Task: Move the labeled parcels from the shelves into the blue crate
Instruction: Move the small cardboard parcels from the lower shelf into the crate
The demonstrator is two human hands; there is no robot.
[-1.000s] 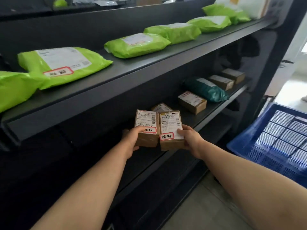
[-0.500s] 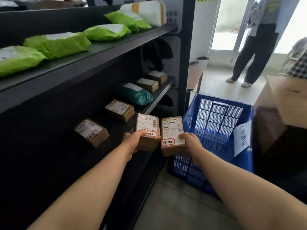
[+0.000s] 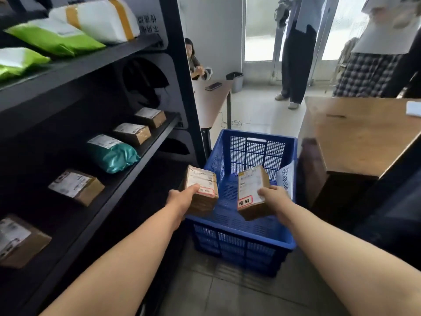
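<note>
My left hand (image 3: 182, 199) grips a small brown labeled box (image 3: 201, 192) over the left rim of the blue crate (image 3: 243, 241). My right hand (image 3: 275, 198) holds a second brown labeled box (image 3: 251, 190), tilted, above the crate's open inside. The crate stands on the floor beside the dark shelf unit (image 3: 127, 153). On the middle shelf lie several brown boxes, among them one box (image 3: 76, 187) nearest my left arm, and a teal bag parcel (image 3: 114, 153). Green bag parcels (image 3: 54, 39) and a white taped parcel (image 3: 102, 19) lie on the upper shelf.
A white paper sheet (image 3: 286, 179) hangs on the crate's right wall. A wooden table (image 3: 364, 137) stands right of the crate. Behind it is a narrow desk (image 3: 211, 99) with a phone and a seated person (image 3: 193, 60). Two persons (image 3: 296, 60) stand near the glass door.
Both hands have carried their boxes rightward from the shelf to over the blue crate, and the boxes have spread apart. My view has swung right, bringing the crate to the centre.
</note>
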